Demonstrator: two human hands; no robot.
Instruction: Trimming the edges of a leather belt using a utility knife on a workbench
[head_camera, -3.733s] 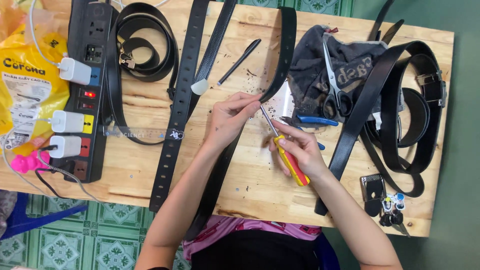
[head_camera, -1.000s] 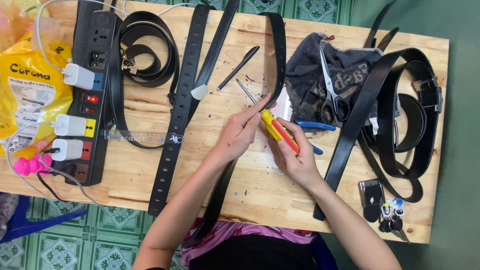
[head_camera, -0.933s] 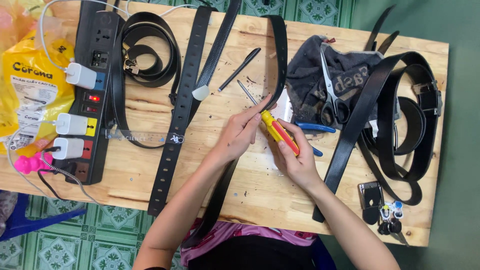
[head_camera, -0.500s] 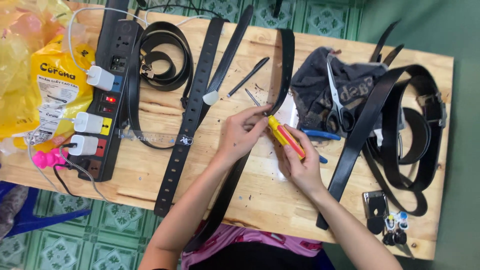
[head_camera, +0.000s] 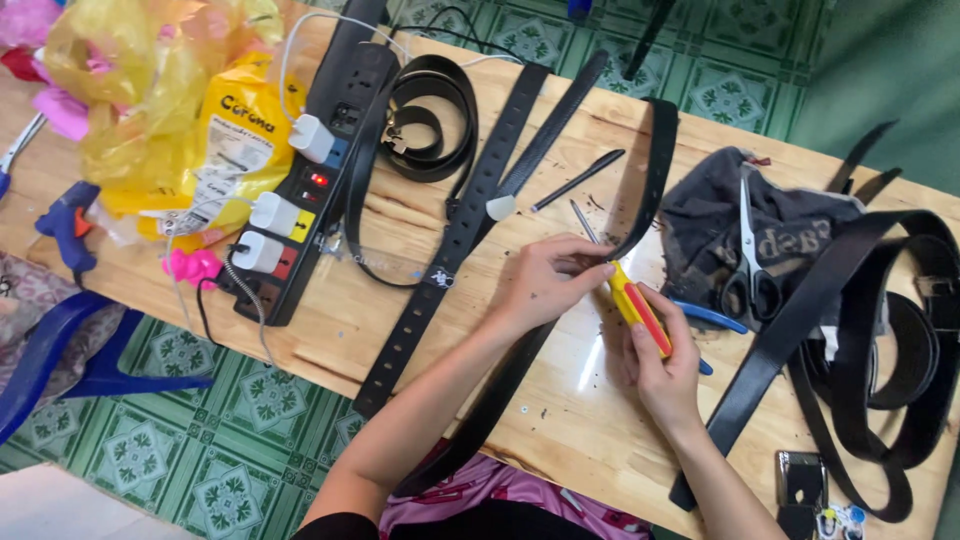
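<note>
Pinching black belt (head_camera: 640, 215) with left hand (head_camera: 548, 285); right hand (head_camera: 665, 375) clamped on yellow screwdriver (head_camera: 638, 310), tip now raised to belt beside scissors (head_camera: 748, 262), no longer on table (head_camera: 420, 310).

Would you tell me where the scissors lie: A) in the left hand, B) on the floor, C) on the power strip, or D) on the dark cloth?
D: the scissors rest on the dark cloth, right of the right hand with its screwdriver.

Bare forearms, bare left hand (head_camera: 548, 285) and right hand (head_camera: 665, 375), pink patterned garment below.
</note>
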